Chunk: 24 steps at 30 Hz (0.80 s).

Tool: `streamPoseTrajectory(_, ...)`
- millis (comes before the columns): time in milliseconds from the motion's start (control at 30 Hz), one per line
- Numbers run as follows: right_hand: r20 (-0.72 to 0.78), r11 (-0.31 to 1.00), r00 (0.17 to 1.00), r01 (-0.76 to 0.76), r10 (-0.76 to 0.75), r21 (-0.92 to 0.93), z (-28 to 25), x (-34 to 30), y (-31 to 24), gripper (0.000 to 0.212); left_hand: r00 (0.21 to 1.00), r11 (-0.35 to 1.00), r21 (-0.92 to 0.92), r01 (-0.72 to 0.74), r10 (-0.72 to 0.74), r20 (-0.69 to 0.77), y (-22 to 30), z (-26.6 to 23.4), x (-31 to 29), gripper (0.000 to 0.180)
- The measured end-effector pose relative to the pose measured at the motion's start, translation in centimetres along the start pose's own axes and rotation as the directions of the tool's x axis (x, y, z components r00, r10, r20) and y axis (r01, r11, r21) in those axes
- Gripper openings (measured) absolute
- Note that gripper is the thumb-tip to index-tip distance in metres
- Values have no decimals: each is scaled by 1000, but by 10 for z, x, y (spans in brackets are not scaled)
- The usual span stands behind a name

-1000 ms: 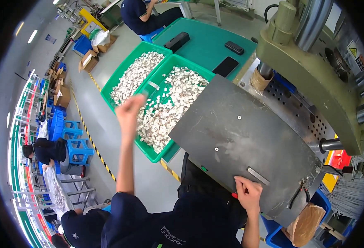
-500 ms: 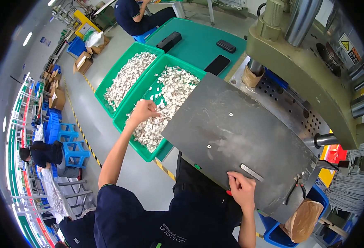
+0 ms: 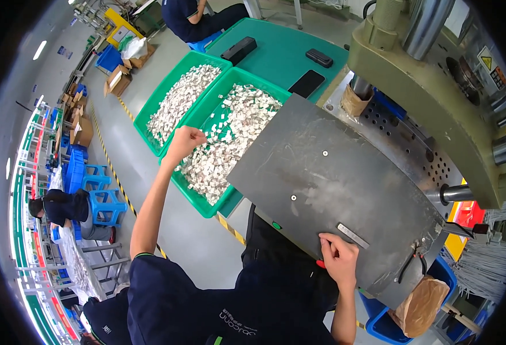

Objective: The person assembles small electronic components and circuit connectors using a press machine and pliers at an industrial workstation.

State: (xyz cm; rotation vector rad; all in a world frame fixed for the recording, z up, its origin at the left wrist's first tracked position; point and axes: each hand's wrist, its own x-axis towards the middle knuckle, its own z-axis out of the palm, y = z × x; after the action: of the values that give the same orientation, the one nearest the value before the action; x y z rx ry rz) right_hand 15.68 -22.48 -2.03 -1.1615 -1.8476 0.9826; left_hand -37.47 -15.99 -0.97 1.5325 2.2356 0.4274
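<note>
My left hand (image 3: 185, 142) hangs over the near green bin (image 3: 208, 211), fingers curled together; whatever they may hold is hidden. Small white-and-silver pieces (image 3: 235, 138) fill much of that bin, with bare green bottom near the hand. My right hand (image 3: 340, 261) rests at the front edge of the dark metal plate (image 3: 299, 155), thumb and fingers drawn together, and I cannot make out anything in them. Just beyond it on the plate lies a flat grey metal bar (image 3: 353, 236). A red knob (image 3: 320, 264) shows on the plate's edge beside this hand.
A second green bin (image 3: 141, 121) of similar pieces stands to the left. A phone (image 3: 308, 84) and black cases lie on the green table (image 3: 281, 49). A press (image 3: 431, 109) rises at right. Pliers (image 3: 411, 264) lie on the plate. Other people sit at left and behind.
My left hand has drawn back slightly leftward and upward, away from the pieces, its fingers curling closer together. My right hand has barely moved; the whole view has shifted slightly.
</note>
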Motion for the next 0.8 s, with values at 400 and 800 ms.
streamPoseTrajectory(400,9,999,999,-34,34,29,3,-3,1,14,992,861,-499,100,-50,112,10,66,27,26)
streamPoseTrajectory(800,-6,997,998,-59,60,59,1,-5,-1,14,985,964,-264,-25,-21,-172,65,38,-8,25)
